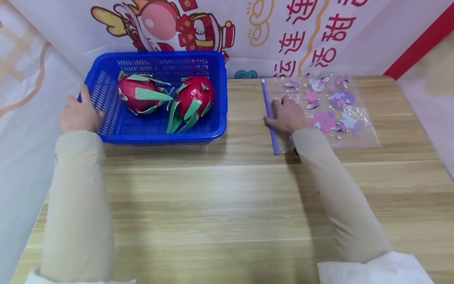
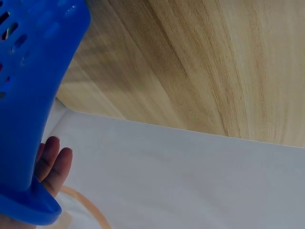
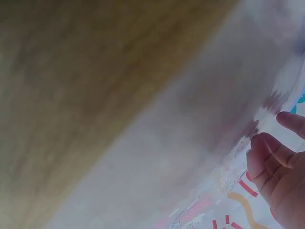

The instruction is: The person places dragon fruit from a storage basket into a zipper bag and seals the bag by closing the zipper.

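Observation:
A blue plastic basket [image 1: 159, 138] with slotted sides stands at the back left of the table. Two red dragon fruits with green leafy scales lie in it, a left one [image 1: 129, 91] and a right one [image 1: 196, 90]. My left hand [image 1: 79, 114] holds the basket's left end at the rim; in the left wrist view its fingers [image 2: 57, 169] show just outside the blue wall. Over to the right, my right hand [image 1: 289, 113] rests on a clear zip bag [image 1: 363, 134] printed with pink and purple cartoons. Its fingers are spread near the bag's purple zip strip [image 1: 268, 106].
The wood-grain table [image 1: 220, 197] stretches toward me in front of the basket and the bag. Behind them rises a white printed backdrop [image 1: 244, 59] with a cartoon figure and red characters. White cloth [image 1: 21, 130] hangs along the left side.

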Demonstrator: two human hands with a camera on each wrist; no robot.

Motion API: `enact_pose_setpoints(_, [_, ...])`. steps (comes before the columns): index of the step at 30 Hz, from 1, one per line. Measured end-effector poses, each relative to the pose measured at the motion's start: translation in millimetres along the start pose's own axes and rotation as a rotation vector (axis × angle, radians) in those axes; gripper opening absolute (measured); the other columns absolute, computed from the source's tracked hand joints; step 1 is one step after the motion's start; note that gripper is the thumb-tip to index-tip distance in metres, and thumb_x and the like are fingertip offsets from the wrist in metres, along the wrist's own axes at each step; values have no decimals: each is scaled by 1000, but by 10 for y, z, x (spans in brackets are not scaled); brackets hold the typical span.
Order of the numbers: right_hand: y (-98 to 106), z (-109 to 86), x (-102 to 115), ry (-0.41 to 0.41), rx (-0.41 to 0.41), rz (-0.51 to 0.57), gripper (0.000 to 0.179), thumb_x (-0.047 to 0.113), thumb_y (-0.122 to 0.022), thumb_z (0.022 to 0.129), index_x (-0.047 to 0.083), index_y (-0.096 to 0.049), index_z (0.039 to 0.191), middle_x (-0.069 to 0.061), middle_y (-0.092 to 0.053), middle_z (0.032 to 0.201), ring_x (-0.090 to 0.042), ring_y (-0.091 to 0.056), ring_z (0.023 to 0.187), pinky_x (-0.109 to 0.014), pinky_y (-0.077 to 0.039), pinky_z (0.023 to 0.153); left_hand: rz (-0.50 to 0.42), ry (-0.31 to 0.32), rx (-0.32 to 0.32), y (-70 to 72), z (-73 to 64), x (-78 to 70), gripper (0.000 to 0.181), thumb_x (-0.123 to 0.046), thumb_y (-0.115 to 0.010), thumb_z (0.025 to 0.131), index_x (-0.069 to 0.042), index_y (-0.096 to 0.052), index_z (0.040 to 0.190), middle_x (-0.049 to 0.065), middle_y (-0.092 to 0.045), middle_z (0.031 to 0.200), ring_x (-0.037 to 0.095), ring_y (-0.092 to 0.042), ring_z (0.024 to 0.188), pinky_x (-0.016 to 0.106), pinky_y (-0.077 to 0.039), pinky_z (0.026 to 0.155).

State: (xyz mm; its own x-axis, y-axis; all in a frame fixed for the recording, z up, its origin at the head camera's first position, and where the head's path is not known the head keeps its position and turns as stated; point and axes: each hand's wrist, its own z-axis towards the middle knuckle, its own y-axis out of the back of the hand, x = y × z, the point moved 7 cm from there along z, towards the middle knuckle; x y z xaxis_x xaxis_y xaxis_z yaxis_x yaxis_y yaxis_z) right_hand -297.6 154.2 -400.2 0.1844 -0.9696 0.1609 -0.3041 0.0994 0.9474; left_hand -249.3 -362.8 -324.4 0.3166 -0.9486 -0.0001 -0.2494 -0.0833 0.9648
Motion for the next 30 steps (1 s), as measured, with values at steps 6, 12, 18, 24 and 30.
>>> enact_pose_setpoints(6, [13, 6, -39, -19, 7, 24, 69, 50, -50, 90, 4, -39, 140, -27, -40, 132, -40, -45, 113, -56, -42, 98, -17, -7, 9, 17, -26, -35, 77, -35, -31, 99, -4, 20, 149, 48, -15, 138, 61, -41, 105, 68, -39, 89])
enact_pose_setpoints(12, [47, -10, -38, -5, -35, 3, 50, 40, -45, 91, -3, -47, 115, -26, -44, 122, -42, -48, 108, -54, -44, 96, -27, 0, 8, 33, -59, -51, 76, -33, -31, 99, -3, 19, 149, 49, -16, 138, 61, -40, 106, 68, -38, 91])
enact_pose_setpoints(18, [32, -12, -31, 16, -33, -20, 44, 37, -43, 92, -1, -57, 111, -24, -45, 123, -40, -50, 104, -54, -45, 91, -18, 0, 3, 23, -61, -43, 76, -32, -30, 99, -2, 18, 149, 49, -19, 135, 61, -40, 106, 68, -38, 91])
enact_pose_setpoints(24, [33, -4, -40, 5, -27, -17, 43, 33, -44, 93, -1, -56, 116, -25, -45, 125, -39, -50, 105, -54, -45, 93, -19, 0, 0, 20, -50, -33, 76, -32, -31, 99, -2, 18, 149, 49, -19, 135, 61, -40, 105, 68, -37, 91])
enact_pose_setpoints(30, [35, -3, -39, -19, -35, -6, 40, 29, -42, 95, -2, -51, 119, -24, -48, 122, -39, -52, 103, -53, -46, 92, -24, -2, 2, 10, -45, -35, 76, -31, -31, 99, -2, 19, 148, 50, -17, 135, 62, -39, 105, 68, -36, 92])
